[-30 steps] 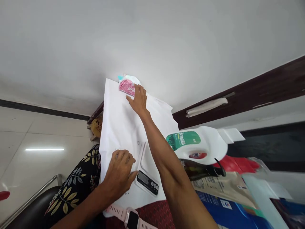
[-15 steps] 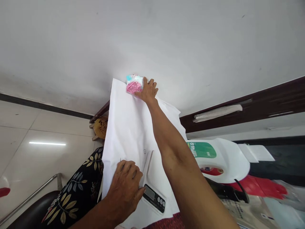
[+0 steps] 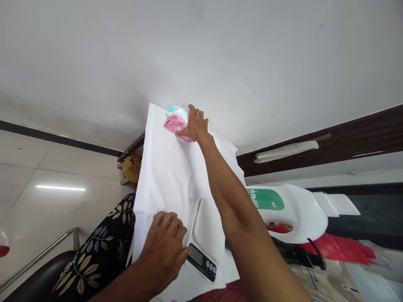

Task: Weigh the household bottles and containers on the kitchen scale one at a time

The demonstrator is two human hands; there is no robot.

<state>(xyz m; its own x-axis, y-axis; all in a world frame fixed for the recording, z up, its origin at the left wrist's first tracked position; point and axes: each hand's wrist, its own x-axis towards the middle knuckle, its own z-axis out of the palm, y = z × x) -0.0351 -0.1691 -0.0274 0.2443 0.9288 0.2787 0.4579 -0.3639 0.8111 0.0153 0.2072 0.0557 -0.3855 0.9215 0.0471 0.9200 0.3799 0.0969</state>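
judging by how things lay, the reach was done: the right hand (image 3: pixel 198 123) was on the pink and white packet (image 3: pixel 175 123), seemingly gripping it between thumb and fingers. the packet was at the far end of the white cloth (image 3: pixel 160 167), near the wall (image 3: pixel 220 63) and well apart from the scale (image 3: pixel 206 226); no lift clear of the cloth could be made out. the left hand (image 3: pixel 166 243) lay palm down just beside the scale, fingers loosely bent, thumb by its display; whether it was closed on anything could not be told.

counted, there were two hands, one packet, one cloth and one scale with three round buttons (image 3: pixel 210 266). to the right were one white jug (image 3: pixel 302 214), one dark bottle (image 3: pixel 296 253) and one beige pouch (image 3: pixel 327 281), partly cut off.
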